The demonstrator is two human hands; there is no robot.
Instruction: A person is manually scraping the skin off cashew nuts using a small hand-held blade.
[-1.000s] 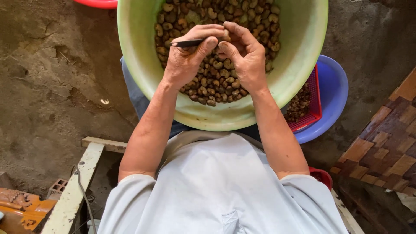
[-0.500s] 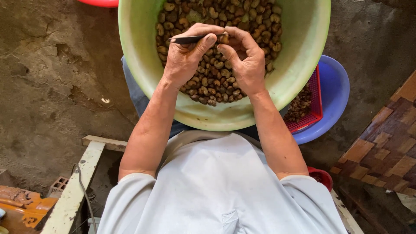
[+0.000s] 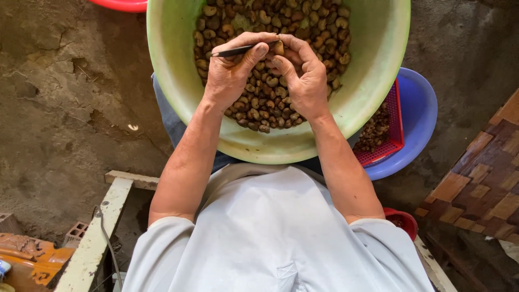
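**K:** Upper centre of frame, what were the hands on?

**R:** Both sat over the green basin [image 3: 373, 103], which filled the top middle. Left hand [image 3: 230, 73] was clenched round a thin dark tool [image 3: 233, 52], thumb pressed on the shaft, tip pointing toward the right hand. Right hand [image 3: 304, 75] had its fingers curled, pinching one nut [image 3: 278, 47] between thumb and fingertips. Tool tip met the nut, or sat just beside it; couldn't tell which.

**K:** Nut location?

**R:** Top centre, between the two hands, above the pile. Not resting in the heap.

**K:** Pile?

**R:** Brown nuts [image 3: 265, 103] covered the basin floor, under and around both hands.

**K:** Anything else nearby?

**R:** Right of the basin, a red basket [image 3: 392, 143] with darker bits in it, sat inside a blue bowl [image 3: 419, 119]. Both partly hidden under the basin rim. Small red cup [image 3: 403, 219] at lower right by the right elbow. Red rim [image 3: 121, 5] at the top left edge. White plank [image 3: 100, 227] lower left, with a cord lying along it. Patterned tiles [image 3: 484, 184] at the right edge. Bare concrete on the left.
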